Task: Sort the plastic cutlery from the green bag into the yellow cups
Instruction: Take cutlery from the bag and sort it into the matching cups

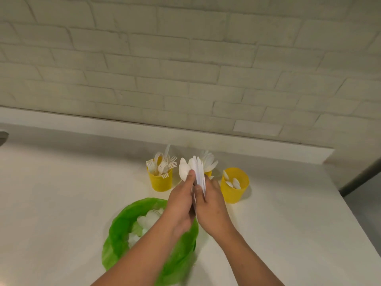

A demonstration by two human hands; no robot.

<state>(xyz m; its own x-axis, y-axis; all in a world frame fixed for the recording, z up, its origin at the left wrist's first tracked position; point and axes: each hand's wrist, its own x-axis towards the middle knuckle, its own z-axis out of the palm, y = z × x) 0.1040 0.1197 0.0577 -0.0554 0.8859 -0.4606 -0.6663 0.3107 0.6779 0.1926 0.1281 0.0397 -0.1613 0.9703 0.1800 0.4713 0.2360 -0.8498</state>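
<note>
My left hand (181, 200) and my right hand (210, 203) are pressed together above the table, both gripping a bunch of white plastic cutlery (195, 172) that fans out upward, with spoon bowls and flat blades showing. Below my forearms lies the open green bag (121, 230) with more white cutlery inside. A yellow cup (160, 182) full of forks stands at the left. A second yellow cup (208, 173) is almost hidden behind the held bunch. The right yellow cup (235, 186) holds a few spoons.
The white table (61, 203) meets a white brick wall (185, 58) along a raised ledge behind the cups. The table's right edge (348, 205) drops off to a darker floor. A grey object (3, 137) peeks in at the far left.
</note>
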